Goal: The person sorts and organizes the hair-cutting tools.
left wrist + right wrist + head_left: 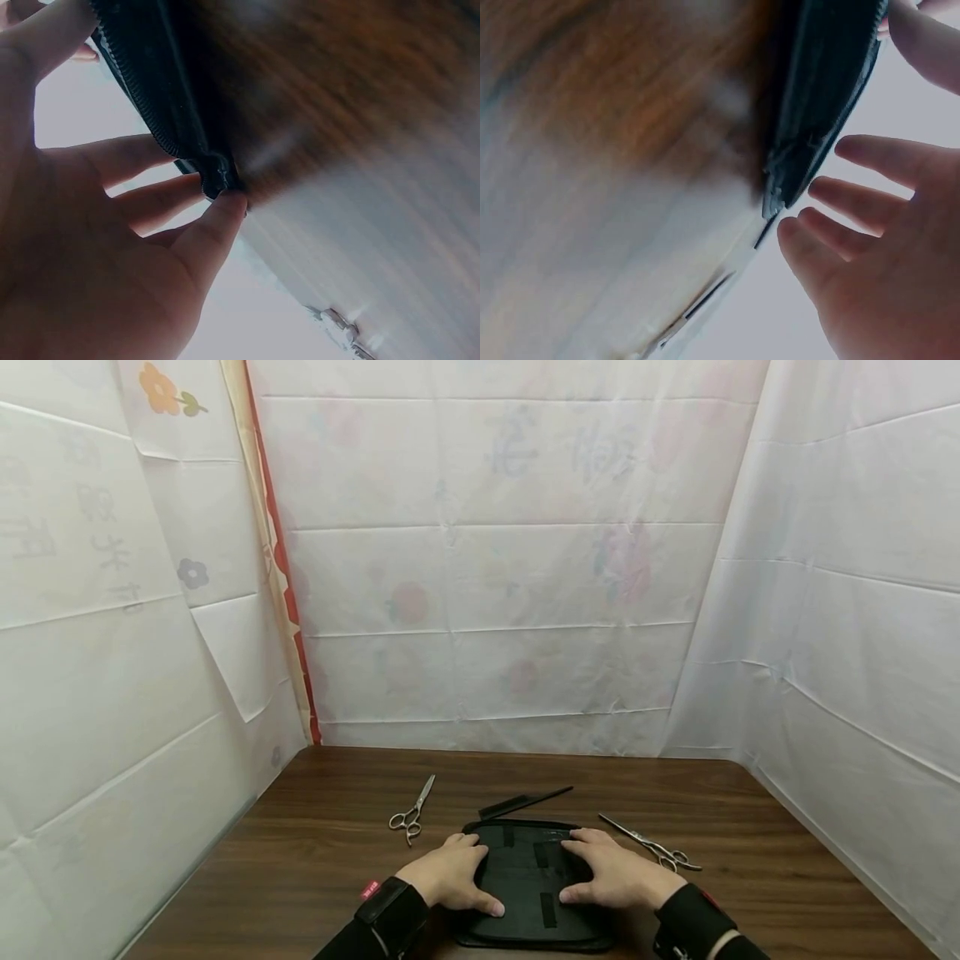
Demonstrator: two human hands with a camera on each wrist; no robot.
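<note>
On the wood table [300,860] — just touching a black zip case [521,889] with a spread left hand [452,872], kinda spreading the right hand [617,870] at its opposite side.

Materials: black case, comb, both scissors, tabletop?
Case: leather-like or coated fabric, soft sheen; toothed zipper edge visible.
Comb: probably plastic, dark and fairly matte.
Left scissors, right scissors: likely steel, polished; silvery shine.
Tabletop: wood or wood-look laminate, low gloss; streaked brown grain, can't tell which.
</note>
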